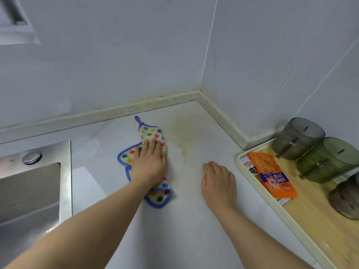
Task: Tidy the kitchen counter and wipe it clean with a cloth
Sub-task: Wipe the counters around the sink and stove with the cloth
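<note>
A cream cloth (pixel 150 133) with coloured dots and a blue border lies crumpled on the pale counter (pixel 174 230). My left hand (pixel 149 162) presses flat on its middle, fingers straight and pointing toward the back wall. A yellowish stain (pixel 184 136) spreads over the counter just right of the cloth, toward the corner. My right hand (pixel 218 183) rests palm down on the bare counter right of the stain, fingers loosely bent, holding nothing.
A steel sink (pixel 29 191) with a round plug sits at the left. At the right, a cream-rimmed wooden tray (pixel 268 206) holds orange snack packets (pixel 272 173) and tinted plastic cups (pixel 297 138). Tiled walls meet at the corner behind.
</note>
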`<state>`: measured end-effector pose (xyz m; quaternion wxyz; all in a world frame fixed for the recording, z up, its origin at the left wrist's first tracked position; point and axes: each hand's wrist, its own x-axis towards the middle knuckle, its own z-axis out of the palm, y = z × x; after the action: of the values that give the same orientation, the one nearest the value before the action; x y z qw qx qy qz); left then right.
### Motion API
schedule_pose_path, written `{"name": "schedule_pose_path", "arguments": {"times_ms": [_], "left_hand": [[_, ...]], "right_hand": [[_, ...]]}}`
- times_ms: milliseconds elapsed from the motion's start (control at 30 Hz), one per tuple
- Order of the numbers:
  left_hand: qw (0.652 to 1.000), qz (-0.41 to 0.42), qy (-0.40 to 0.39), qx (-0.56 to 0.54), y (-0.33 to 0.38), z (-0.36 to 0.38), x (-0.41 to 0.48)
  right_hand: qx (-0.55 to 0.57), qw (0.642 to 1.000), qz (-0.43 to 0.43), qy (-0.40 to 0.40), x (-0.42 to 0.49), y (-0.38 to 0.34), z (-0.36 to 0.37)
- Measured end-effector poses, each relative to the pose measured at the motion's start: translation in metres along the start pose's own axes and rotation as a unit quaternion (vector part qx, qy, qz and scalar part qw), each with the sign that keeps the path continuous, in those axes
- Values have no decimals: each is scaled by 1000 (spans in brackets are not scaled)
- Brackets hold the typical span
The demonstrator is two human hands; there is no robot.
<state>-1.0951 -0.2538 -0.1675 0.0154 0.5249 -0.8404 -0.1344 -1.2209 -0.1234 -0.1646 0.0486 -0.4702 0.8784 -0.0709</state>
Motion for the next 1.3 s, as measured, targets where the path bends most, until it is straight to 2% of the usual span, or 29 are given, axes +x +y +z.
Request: {"name": "schedule_pose_path", "arguments": {"times_ms": [67, 200, 400, 533, 633, 833, 1033, 1233, 1300], "left_hand": [[1000, 27, 2, -3, 9, 5, -19], [993, 119, -16, 20, 10, 14, -36], [1000, 24, -11, 3, 22, 5, 11], [996, 90, -25, -3, 39, 14, -31], [992, 123, -24, 9, 39, 17, -27], [1000, 8, 1, -13, 52, 15, 10], [992, 121, -25, -1, 61, 25, -28], [1000, -5, 2, 11, 29, 2, 47], [1000, -23, -1, 8, 29, 1, 51]], "right_hand": [[-40, 999, -24, -11, 12, 11, -3], [-26, 999, 6, -22, 22, 19, 1], [-18, 999, 10, -29, 22, 18, 1], [-14, 999, 14, -27, 22, 18, 2], [-14, 999, 19, -30, 22, 18, 2], [-3, 999, 13, -38, 19, 18, -1], [-2, 999, 10, -32, 19, 18, -3], [4, 999, 9, -39, 21, 20, -2], [3, 999, 9, -37, 23, 22, 0]]}}
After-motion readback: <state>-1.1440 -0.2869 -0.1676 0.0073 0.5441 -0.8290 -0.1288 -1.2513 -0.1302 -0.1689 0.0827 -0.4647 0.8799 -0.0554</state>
